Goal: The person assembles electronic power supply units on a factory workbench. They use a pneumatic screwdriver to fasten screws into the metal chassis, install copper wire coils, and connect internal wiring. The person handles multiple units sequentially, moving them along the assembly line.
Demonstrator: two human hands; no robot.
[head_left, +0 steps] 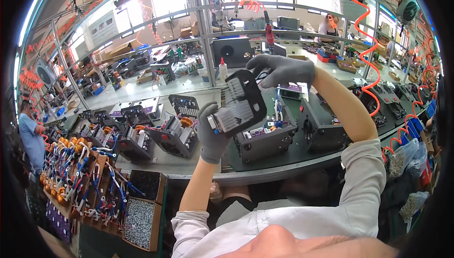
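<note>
My left hand (213, 137), in a grey glove, is closed on the lower left end of a heatsink assembly (236, 111). Silver fins and a black end plate (254, 97) with cut-outs make up this part, which is tilted in the air above the bench. Just beyond its upper right edge is my right hand (286, 70), gloved too, fingers curved and apart; whether a fingertip touches the plate or the thin wires there I cannot tell. Below the assembly stands an open dark metal housing (267, 144) with boards and blue-white wires inside. Another dark housing (326, 128) stands to its right.
More half-built units (175, 133) line the bench to the left. Cable bundles with copper coils (66, 173) and a box of small screws (140, 222) sit at lower left. A red power screwdriver (269, 33) and an orange coiled hose (366, 45) hang overhead. A co-worker (32, 133) stands far left.
</note>
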